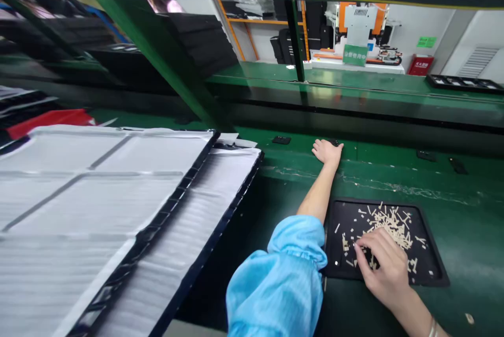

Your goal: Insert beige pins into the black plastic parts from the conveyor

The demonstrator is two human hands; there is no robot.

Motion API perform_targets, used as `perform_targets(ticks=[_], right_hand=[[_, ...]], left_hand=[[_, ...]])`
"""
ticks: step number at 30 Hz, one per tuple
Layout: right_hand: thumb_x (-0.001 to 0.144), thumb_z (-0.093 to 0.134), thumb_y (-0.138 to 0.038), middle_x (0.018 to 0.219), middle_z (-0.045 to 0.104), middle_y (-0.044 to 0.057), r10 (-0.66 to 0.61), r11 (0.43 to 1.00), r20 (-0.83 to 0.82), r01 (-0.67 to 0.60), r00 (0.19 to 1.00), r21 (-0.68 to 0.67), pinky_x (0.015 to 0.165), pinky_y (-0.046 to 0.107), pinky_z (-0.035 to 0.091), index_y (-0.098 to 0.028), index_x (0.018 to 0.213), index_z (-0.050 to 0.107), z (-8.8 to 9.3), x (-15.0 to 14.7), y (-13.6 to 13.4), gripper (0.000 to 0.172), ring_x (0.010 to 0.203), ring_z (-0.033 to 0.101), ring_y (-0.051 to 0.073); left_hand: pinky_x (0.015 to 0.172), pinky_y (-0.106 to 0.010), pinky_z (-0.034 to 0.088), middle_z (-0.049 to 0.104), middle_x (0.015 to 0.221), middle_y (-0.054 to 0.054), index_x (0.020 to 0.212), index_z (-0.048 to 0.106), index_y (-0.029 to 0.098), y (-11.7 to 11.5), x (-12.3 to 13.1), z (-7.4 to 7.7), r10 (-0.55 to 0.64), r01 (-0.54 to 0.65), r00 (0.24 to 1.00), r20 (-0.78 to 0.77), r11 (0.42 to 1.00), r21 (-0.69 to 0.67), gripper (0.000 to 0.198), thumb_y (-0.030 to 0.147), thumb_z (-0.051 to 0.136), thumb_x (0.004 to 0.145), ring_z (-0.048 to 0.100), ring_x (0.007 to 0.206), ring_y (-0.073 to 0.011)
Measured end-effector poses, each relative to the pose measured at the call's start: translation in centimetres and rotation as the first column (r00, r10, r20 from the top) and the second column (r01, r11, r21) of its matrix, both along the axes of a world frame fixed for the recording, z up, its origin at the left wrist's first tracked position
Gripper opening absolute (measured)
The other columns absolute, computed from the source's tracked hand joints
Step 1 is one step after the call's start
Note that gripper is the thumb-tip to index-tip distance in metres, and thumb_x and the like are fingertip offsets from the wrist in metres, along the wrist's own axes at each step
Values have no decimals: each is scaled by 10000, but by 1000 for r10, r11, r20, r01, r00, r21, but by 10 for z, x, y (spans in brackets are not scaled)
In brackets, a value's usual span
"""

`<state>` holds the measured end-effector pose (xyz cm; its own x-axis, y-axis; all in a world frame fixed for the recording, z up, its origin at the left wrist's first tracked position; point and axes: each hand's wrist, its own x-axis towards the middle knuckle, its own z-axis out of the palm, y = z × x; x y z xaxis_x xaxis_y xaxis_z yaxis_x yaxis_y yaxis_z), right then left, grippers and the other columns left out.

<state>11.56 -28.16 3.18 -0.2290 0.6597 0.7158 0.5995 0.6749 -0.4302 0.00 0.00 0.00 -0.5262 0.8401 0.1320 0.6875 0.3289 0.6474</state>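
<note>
My left hand [328, 151] reaches out to the far green strip. Its thumb and fingers are around a small flat black part [334, 143], which they partly cover. My right hand [388, 266] hovers over a shallow black tray [427, 253], thumb and forefinger pinched together. A tiny pale speck shows at those fingertips, too small to name. Heaped in the tray are several cream-coloured small strips [389, 224], with loose bits scattered around the pile. Other flat black parts lie along the strip, one to the left [281, 140] and a pair to the right [426, 155].
Stacked trays lined with white sheets [98, 185] take up the left side, with a red piece [51, 120] behind them. A slanting green post [157, 48] crosses the view. Beyond the raised green ledge [362, 74] stands an orange and white machine [360, 22].
</note>
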Motion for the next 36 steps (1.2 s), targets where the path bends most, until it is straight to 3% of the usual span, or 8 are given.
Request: perform_targets(ticks=[7, 12, 15, 20, 26, 29, 32, 36], right_hand=[[824, 538, -17, 717, 618, 48, -12, 1000, -4, 12, 1000, -29, 623, 322, 481, -179, 872, 557, -4, 2, 1, 170, 669, 572, 177], [837, 531, -42, 705, 625, 32, -50, 997, -45, 47, 998, -61, 614, 301, 478, -189, 816, 574, -4, 0, 4, 154, 649, 576, 157], [835, 537, -63, 654, 603, 7, -78, 993, -90, 69, 993, -98, 568, 274, 454, -192, 762, 570, -4, 2, 8, 152, 603, 552, 139], [839, 575, -157, 639, 585, -5, -170, 967, -205, 123, 964, -223, 520, 249, 434, -190, 730, 593, -3, 14, 13, 115, 545, 518, 121], [797, 669, -258, 707, 618, 19, -237, 927, -586, -1, 775, -375, 563, 257, 482, -174, 781, 610, 3, 30, 16, 104, 645, 616, 156], [790, 679, -266, 730, 625, 27, -208, 921, -679, -93, 704, -379, 565, 254, 491, -174, 787, 606, 5, 31, 17, 117, 675, 637, 162], [782, 680, -272, 734, 630, 31, -159, 889, -676, -194, 720, -416, 534, 239, 482, -177, 753, 598, 7, 28, 16, 129, 669, 638, 157], [786, 674, -290, 652, 627, 9, -44, 748, -637, -397, 770, -532, 503, 224, 469, -176, 733, 587, 10, 22, 13, 153, 594, 624, 139]], left_hand=[[1036, -420, 307, 588, 1185, -167, 898, 561, 147, -1, -2, 5, -91, 76, 962, 259, 995, 69, 214, 222, 696, 750, 460, 1236, -299], [665, -238, 460, 663, 838, -49, 916, 448, 176, -21, -11, 18, -256, 177, 760, 597, 966, 188, 70, 245, 460, 917, 665, 749, -141], [478, -177, 362, 616, 740, -2, 898, 400, 173, -49, -14, 32, -338, 218, 579, 742, 941, 258, 105, 259, 458, 915, 593, 515, -75], [433, -154, 329, 514, 602, 49, 768, 492, 141, -117, -22, 47, -428, 374, 279, 860, 873, 313, 280, 266, 730, 692, 461, 449, -33], [414, -166, 424, 599, 688, 3, 727, 481, 150, -198, -25, 48, -477, 580, 87, 875, 738, 345, 373, 362, 771, 625, 593, 549, -99], [360, -158, 377, 619, 731, 1, 798, 447, 172, -226, -22, 47, -480, 656, 58, 875, 679, 329, 403, 392, 753, 655, 630, 538, -128], [354, -138, 306, 571, 680, 38, 819, 513, 151, -239, -19, 46, -469, 596, 104, 877, 735, 323, 377, 362, 770, 643, 514, 452, -50], [425, -146, 338, 569, 673, 29, 798, 607, 120, -241, -18, 45, -448, 486, 94, 889, 800, 352, 306, 341, 764, 655, 452, 508, -34]])
